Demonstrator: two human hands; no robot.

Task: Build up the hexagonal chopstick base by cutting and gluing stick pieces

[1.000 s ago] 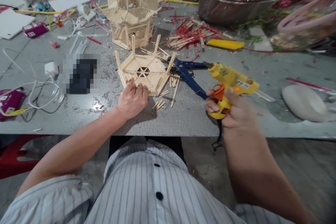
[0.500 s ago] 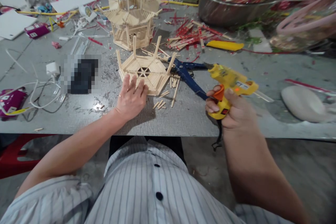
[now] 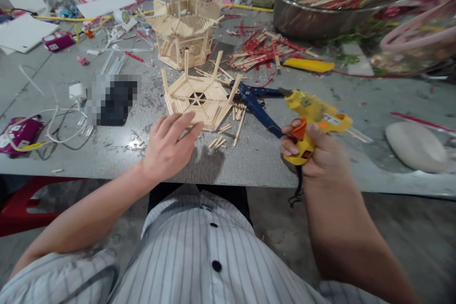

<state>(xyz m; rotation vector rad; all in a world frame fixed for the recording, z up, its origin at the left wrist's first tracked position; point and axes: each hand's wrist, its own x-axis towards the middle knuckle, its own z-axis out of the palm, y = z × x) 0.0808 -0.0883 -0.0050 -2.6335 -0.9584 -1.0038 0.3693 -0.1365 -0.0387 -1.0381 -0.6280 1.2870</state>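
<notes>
While I sit at its near edge, the grey table (image 3: 249, 161) spreads across the whole scene, littered with scraps. At the far right stands a steel bowl (image 3: 302, 14) with red-tipped sticks lying in it. At the far middle rises a stick-built tower (image 3: 183, 14), upright, tiered, with flared roofs. Just near of the tower lies the hexagon (image 3: 197, 97), a flat six-sided piece of sticks with short posts standing up at its corners and a small spoked opening at its centre. My left hand (image 3: 167, 145) hovers just near and left of the hexagon, open and loose, fingers spread and pointing toward its near edge; it holds nothing, and I cannot tell whether a fingertip touches the wood. My right hand (image 3: 317, 154) is off to the right, over the near edge of the table, closed tight around the grip of the yellow glue gun (image 3: 313, 114), one finger on the orange trigger, the nozzle aimed left toward the hexagon but well apart from it. Between gun and hexagon lie blue cutters (image 3: 254, 102), flat on the table. Red sticks (image 3: 263, 47) are heaped farther back, right of the tower. A white charger (image 3: 77, 91) sits to the left. A few loose sticks (image 3: 221, 141) lie just near of the hexagon's right side.
</notes>
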